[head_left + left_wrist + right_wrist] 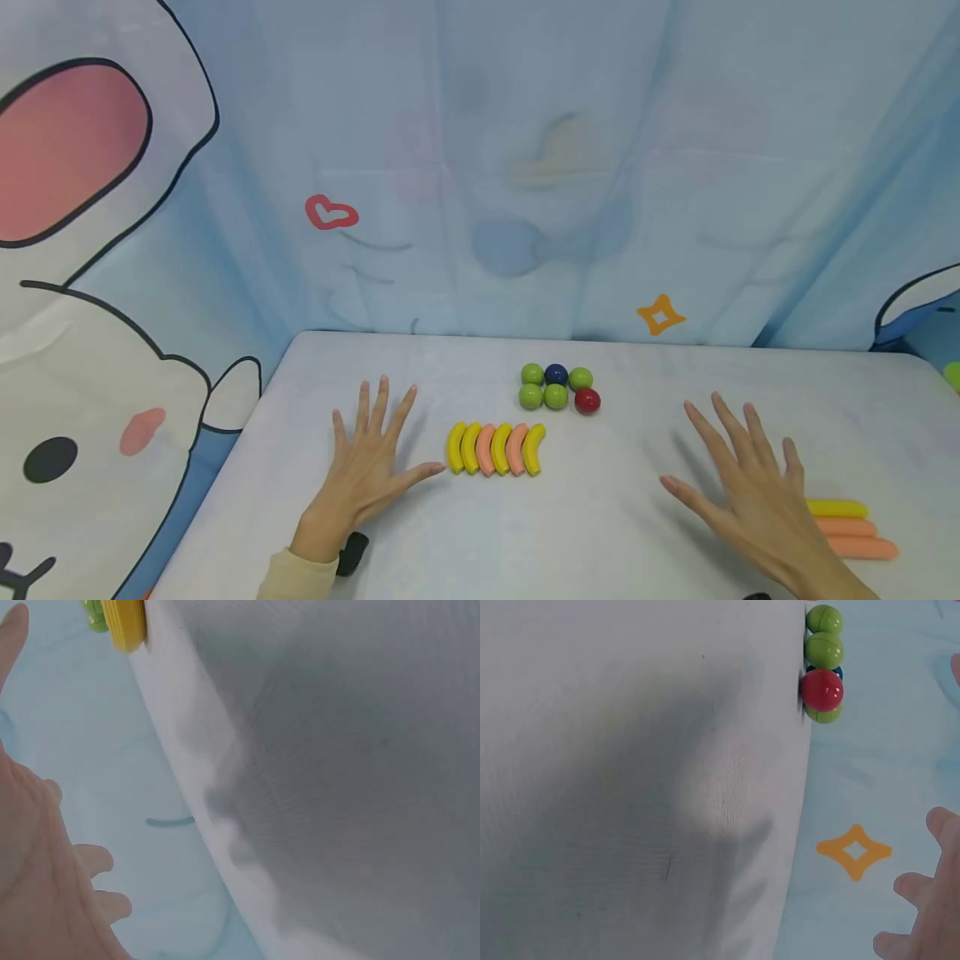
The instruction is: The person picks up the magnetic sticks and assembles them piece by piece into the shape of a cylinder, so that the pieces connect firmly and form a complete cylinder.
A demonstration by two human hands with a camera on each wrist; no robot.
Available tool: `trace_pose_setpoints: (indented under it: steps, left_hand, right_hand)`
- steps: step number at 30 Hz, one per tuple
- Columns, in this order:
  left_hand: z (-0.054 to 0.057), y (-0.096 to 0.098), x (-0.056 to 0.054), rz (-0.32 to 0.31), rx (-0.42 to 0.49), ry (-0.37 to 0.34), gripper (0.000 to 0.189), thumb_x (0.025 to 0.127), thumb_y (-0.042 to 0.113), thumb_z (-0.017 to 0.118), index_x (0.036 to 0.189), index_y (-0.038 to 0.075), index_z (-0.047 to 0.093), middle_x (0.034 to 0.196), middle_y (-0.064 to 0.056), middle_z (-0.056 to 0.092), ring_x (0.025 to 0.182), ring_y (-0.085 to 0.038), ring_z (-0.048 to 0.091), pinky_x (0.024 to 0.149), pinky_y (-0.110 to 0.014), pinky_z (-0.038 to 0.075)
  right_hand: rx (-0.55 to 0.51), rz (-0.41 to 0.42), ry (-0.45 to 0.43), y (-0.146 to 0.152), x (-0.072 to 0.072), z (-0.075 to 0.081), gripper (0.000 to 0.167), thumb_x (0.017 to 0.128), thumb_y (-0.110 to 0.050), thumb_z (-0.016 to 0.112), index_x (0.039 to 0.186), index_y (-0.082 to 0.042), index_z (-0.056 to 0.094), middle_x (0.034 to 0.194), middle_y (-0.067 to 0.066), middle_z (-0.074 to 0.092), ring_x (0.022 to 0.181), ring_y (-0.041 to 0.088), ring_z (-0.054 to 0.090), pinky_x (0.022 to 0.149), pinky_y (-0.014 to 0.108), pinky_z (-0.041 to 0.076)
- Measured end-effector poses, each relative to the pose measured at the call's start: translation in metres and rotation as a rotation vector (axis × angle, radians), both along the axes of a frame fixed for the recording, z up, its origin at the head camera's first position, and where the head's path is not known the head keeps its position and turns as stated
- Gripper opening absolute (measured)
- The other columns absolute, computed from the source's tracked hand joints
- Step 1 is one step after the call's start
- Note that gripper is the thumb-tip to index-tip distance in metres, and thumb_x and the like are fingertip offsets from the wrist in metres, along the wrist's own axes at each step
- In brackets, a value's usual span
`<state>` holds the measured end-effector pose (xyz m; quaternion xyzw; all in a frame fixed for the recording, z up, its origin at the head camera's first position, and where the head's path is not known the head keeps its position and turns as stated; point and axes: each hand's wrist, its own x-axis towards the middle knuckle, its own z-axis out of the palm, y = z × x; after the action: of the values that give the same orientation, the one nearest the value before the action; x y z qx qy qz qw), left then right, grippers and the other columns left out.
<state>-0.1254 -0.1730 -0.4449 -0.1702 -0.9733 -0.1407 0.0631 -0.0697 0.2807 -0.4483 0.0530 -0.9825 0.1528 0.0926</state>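
My left hand (pixel 363 475) is spread with straight fingers over the white table, holding nothing. Its thumb tip points at a row of curved banana-shaped pieces (pixel 502 450), several yellow and two pink, lying side by side. Behind that row sits a cluster of shiny balls: several green balls (pixel 556 396), a dark blue ball (pixel 556 374) and a red ball (pixel 587 401). On the right, my right hand (pixel 750 492) is likewise spread and holds nothing. Beside its wrist lie a yellow stick (pixel 840 509) and two pink sticks (pixel 862 547), partly hidden by the hand.
The white table (pixel 600 533) ends at the back against a light blue printed curtain (pixel 480 275). The left wrist view catches a ridged yellow piece (pixel 125 622) with green behind it. A dark strap (pixel 352 553) shows at the left wrist.
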Motion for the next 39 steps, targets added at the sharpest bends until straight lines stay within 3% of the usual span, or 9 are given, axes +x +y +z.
trace_pose_setpoints:
  steps: [13,17,19,23,26,29,35,39]
  left_hand:
    - [-0.005,-0.005,0.003,0.008,0.039,-0.026,0.101,0.09,0.072,0.064,0.168,0.022,0.024,0.172,-0.025,0.011,0.157,-0.051,0.005,0.109,-0.087,0.009]
    - [-0.005,-0.004,0.004,-0.016,0.045,-0.019,0.099,0.092,0.07,0.064,0.168,0.019,0.025,0.171,-0.025,0.015,0.157,-0.05,0.01,0.112,-0.083,0.015]
    - [-0.005,-0.002,0.004,-0.039,0.065,-0.018,0.097,0.093,0.066,0.065,0.167,0.017,0.027,0.171,-0.024,0.019,0.157,-0.047,0.017,0.114,-0.077,0.022]
    - [-0.003,0.006,0.003,-0.113,0.168,-0.045,0.09,0.095,0.053,0.072,0.164,0.01,0.033,0.167,-0.02,0.032,0.152,-0.039,0.033,0.114,-0.062,0.039]
    - [0.0,0.017,0.001,-0.178,0.263,-0.096,0.087,0.095,0.044,0.078,0.161,0.007,0.036,0.161,-0.016,0.039,0.148,-0.034,0.039,0.112,-0.054,0.045]
    - [0.002,0.026,-0.003,-0.207,0.337,-0.167,0.083,0.093,0.036,0.082,0.158,0.006,0.04,0.157,-0.013,0.044,0.143,-0.032,0.046,0.113,-0.049,0.045]
    - [0.0,0.036,-0.011,-0.216,0.462,-0.281,0.077,0.087,0.015,0.088,0.151,-0.001,0.049,0.146,-0.016,0.05,0.121,-0.029,0.058,0.092,-0.039,0.058]
    - [-0.002,0.037,-0.013,-0.236,0.489,-0.287,0.074,0.084,0.011,0.089,0.146,-0.005,0.053,0.142,-0.018,0.053,0.104,-0.027,0.063,0.084,-0.032,0.058]
  right_hand:
    - [-0.003,0.018,-0.005,0.0,-0.002,-0.006,0.103,0.093,-0.062,0.068,0.17,-0.028,0.008,0.174,0.02,0.006,0.156,0.052,-0.008,0.11,0.082,-0.014]
    - [-0.03,0.05,0.017,-0.005,-0.004,-0.005,0.099,0.093,-0.058,0.071,0.169,-0.026,0.017,0.173,0.019,0.009,0.157,0.051,-0.005,0.113,0.079,-0.013]
    - [-0.06,0.084,0.059,-0.009,-0.006,-0.003,0.095,0.09,-0.051,0.077,0.166,-0.022,0.028,0.171,0.021,0.018,0.156,0.052,0.004,0.114,0.081,-0.005]
    - [-0.134,0.175,0.134,-0.024,-0.013,0.004,0.076,0.083,-0.026,0.089,0.148,-0.011,0.054,0.152,0.022,0.045,0.139,0.049,0.039,0.105,0.078,0.031]
    - [-0.184,0.208,0.08,-0.04,-0.017,0.01,0.063,0.082,-0.016,0.089,0.138,-0.007,0.061,0.138,0.018,0.055,0.121,0.041,0.054,0.094,0.067,0.049]
    - [-0.263,0.228,-0.035,-0.06,-0.021,0.013,0.057,0.084,-0.013,0.088,0.135,-0.007,0.064,0.133,0.015,0.057,0.11,0.032,0.061,0.089,0.054,0.058]
    - [-0.437,0.294,-0.181,-0.095,-0.037,0.008,0.056,0.083,-0.008,0.089,0.133,0.001,0.065,0.128,0.015,0.058,0.095,0.019,0.062,0.077,0.028,0.06]
    - [-0.535,0.303,-0.23,-0.112,-0.047,0.001,0.062,0.081,-0.005,0.089,0.136,0.006,0.061,0.123,0.015,0.057,0.087,0.015,0.061,0.072,0.022,0.058]
